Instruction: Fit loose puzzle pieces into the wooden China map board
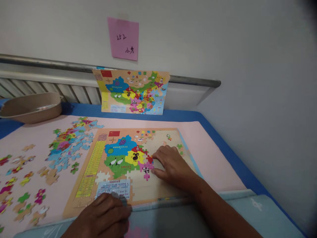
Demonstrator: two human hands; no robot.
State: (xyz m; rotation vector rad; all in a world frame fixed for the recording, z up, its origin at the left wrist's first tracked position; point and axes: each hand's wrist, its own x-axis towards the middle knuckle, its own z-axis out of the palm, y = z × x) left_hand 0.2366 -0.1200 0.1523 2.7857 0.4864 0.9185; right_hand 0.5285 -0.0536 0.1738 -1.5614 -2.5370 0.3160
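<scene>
A partly filled map jigsaw puzzle (120,158) lies flat in its board, with joined pieces on the left and bare pale backing on the right. My right hand (172,165) rests over the middle of it. Its index fingertip is by a red piece (150,159) and its thumb is near the pink panda piece (146,170); a gap shows between thumb and index finger. At the board's lower edge, my left hand (101,215) is closed with fingers curled. What lies under those fingers is hidden.
Loose puzzle pieces (23,197) and a joined cluster (65,143) lie left on the pink sheet (215,152). A reference map (135,92) leans against the metal rail (195,81). A brown basket (32,107) stands back left. A pink note (123,39) hangs on the wall.
</scene>
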